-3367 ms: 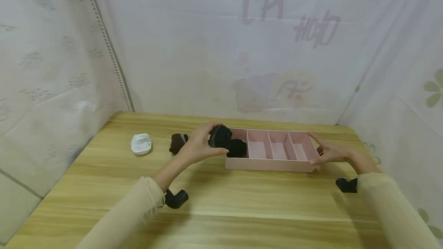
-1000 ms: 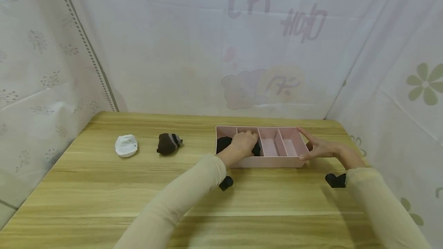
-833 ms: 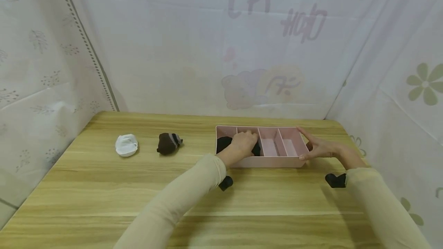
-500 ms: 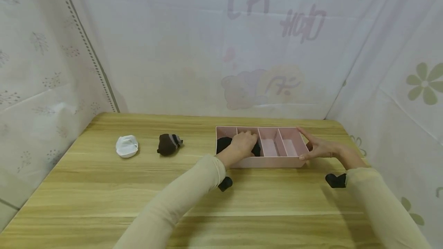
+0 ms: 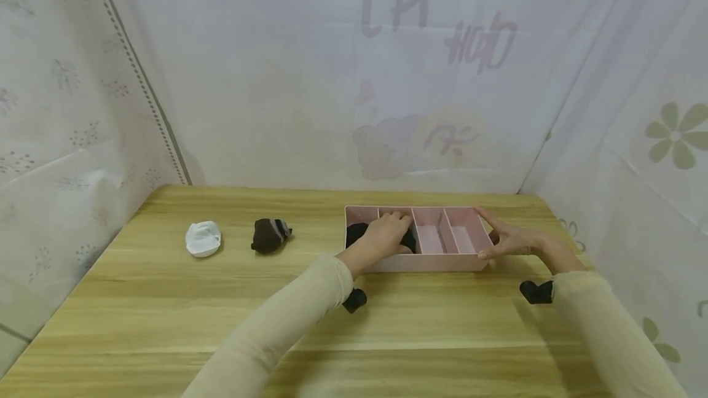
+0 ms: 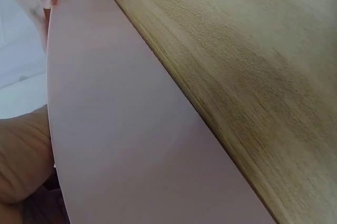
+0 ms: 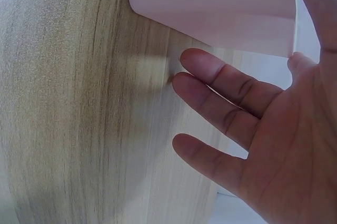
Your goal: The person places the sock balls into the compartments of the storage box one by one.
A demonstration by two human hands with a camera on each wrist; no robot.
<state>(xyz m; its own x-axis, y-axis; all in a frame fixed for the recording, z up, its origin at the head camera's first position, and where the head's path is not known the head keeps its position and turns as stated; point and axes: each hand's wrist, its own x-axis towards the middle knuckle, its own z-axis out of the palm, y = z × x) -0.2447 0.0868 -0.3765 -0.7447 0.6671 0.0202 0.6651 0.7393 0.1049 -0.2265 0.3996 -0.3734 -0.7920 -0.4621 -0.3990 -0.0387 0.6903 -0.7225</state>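
The left hand (image 5: 381, 237) has brought a black sock ball (image 5: 409, 241) into the second compartment (image 5: 390, 209) of a pink organizer (image 5: 431, 263), so two of four are occupied; whether its fingers grip is hidden. The right hand (image 5: 514, 241) pinches the organizer's end.

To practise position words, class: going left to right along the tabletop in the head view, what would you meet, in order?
White cloth bundle → dark brown bundle with grey stripes → pink divided box → right hand.

Head view looks downward; 2 close wrist views share its box (image 5: 426, 263).
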